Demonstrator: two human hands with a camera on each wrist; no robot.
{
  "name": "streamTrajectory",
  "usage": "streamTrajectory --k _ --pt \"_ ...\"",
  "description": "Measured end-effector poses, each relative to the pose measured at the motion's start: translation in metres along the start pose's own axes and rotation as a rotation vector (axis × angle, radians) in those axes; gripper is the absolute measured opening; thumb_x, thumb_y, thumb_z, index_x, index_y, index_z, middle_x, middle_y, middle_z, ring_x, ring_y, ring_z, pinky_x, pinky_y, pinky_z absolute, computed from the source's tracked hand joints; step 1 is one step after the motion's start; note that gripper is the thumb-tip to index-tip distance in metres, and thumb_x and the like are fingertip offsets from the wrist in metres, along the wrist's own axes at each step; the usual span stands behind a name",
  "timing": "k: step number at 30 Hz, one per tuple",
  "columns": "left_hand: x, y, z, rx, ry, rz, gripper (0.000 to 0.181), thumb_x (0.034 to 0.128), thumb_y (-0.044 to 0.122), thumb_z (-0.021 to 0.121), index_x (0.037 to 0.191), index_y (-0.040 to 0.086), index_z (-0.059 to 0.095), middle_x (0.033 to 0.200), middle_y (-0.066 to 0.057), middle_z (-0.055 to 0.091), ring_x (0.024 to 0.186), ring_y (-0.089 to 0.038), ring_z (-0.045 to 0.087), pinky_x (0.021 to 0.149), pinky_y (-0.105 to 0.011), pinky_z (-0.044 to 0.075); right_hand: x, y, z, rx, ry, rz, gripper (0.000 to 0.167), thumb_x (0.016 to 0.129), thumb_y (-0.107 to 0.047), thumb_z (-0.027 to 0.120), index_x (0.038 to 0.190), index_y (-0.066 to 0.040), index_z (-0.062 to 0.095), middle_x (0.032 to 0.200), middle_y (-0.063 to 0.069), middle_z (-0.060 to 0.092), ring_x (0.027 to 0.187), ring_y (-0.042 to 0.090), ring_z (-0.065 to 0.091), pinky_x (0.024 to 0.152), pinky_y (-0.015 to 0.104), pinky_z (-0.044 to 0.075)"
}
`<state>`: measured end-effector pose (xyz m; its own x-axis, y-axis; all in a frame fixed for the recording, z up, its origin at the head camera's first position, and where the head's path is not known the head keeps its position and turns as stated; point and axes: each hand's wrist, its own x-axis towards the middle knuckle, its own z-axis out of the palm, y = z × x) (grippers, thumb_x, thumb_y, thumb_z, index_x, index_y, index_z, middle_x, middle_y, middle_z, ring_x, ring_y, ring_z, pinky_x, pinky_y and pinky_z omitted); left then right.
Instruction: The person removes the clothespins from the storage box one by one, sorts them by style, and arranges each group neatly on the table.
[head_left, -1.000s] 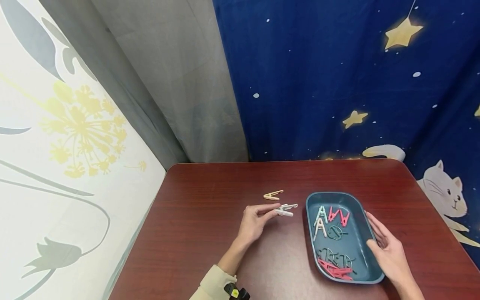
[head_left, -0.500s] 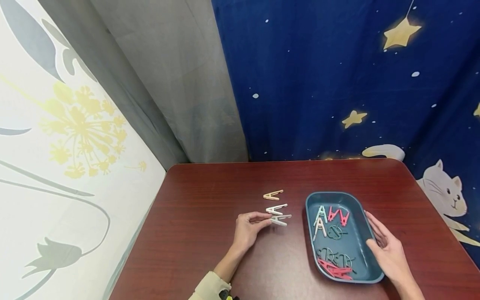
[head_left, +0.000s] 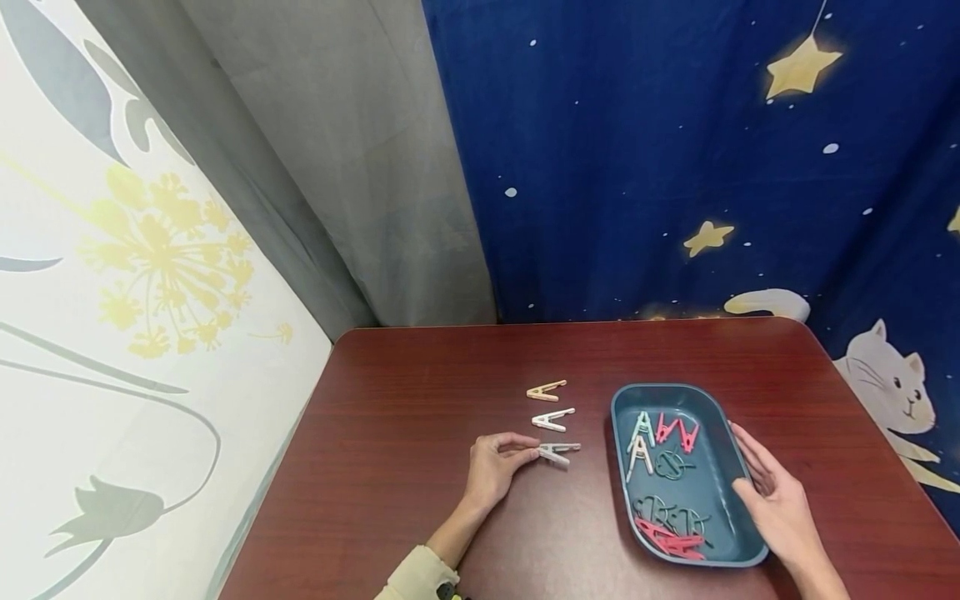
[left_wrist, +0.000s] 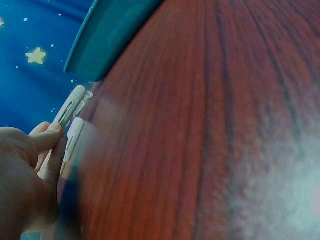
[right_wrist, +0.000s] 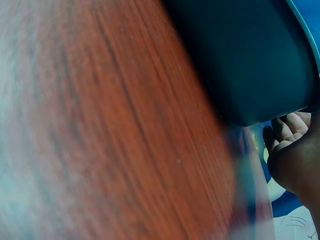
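Observation:
Between thumb and fingers, my left hand (head_left: 493,471) pinches a pale grey clothespin (head_left: 557,452) at the table surface; the left wrist view shows the same clothespin (left_wrist: 70,106) in the fingertips. Above it in the head view lie a white clothespin (head_left: 551,419) and, farther back, a yellowish one (head_left: 546,391). My right hand (head_left: 783,508) holds the right side of a blue-grey tray (head_left: 723,533), thumb on the rim and fingers along the outer wall. In the tray are pink clothespins (head_left: 678,546), a mint one (head_left: 642,428), a cream one (head_left: 639,457) and dark green clips (head_left: 671,465).
The brown table (head_left: 405,417) reaches back to a grey curtain (head_left: 360,167) and a blue star-patterned curtain (head_left: 615,167). A wall with printed flowers (head_left: 165,267) stands to the left. The tray occupies the table's right half.
My left hand has set the white clothespin down and moved nearer the front edge with the grey one in its fingers. The right hand and the tray have stayed in place.

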<state>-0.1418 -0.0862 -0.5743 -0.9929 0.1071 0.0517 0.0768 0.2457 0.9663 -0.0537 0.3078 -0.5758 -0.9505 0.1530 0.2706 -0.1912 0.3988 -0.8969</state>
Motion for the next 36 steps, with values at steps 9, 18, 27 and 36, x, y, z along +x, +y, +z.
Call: streamTrajectory --k 9,18,27,36 --pt "0.001 -0.010 0.001 -0.013 -0.002 0.010 0.012 0.0838 0.008 0.090 0.095 0.010 0.085 0.086 -0.005 0.081 0.087 -0.019 0.080 0.068 -0.018 0.058 0.000 0.000 0.001 0.001 0.003 -0.008 0.070 0.097 0.016 0.059 0.162 -0.002 0.040 0.160 -0.011 0.049 0.135 -0.014 0.046 0.098 0.003 0.040" --pt "0.001 -0.011 -0.001 0.112 -0.018 0.076 0.011 0.0856 0.007 0.089 0.094 0.012 0.084 0.088 0.001 0.081 0.084 -0.008 0.078 0.071 -0.021 0.061 0.000 0.000 0.001 0.000 0.002 -0.002 0.069 0.098 0.016 0.058 0.162 -0.002 0.040 0.161 -0.008 0.048 0.136 -0.014 0.046 0.099 0.003 0.040" --pt "0.004 -0.012 0.000 0.188 -0.013 0.117 0.011 0.0852 0.007 0.089 0.092 0.013 0.084 0.086 0.003 0.080 0.080 -0.005 0.076 0.069 -0.020 0.060 0.000 0.000 0.001 -0.004 0.001 0.004 0.069 0.098 0.015 0.058 0.162 -0.001 0.039 0.162 -0.006 0.047 0.136 -0.014 0.045 0.100 0.003 0.039" --pt "0.006 -0.012 0.000 0.186 -0.028 0.111 0.012 0.0854 0.004 0.089 0.093 0.012 0.083 0.084 0.003 0.080 0.079 -0.009 0.077 0.068 -0.020 0.060 0.000 0.001 0.000 0.001 -0.002 -0.008 0.069 0.099 0.015 0.059 0.162 -0.002 0.040 0.162 -0.007 0.048 0.137 -0.013 0.046 0.101 0.004 0.040"
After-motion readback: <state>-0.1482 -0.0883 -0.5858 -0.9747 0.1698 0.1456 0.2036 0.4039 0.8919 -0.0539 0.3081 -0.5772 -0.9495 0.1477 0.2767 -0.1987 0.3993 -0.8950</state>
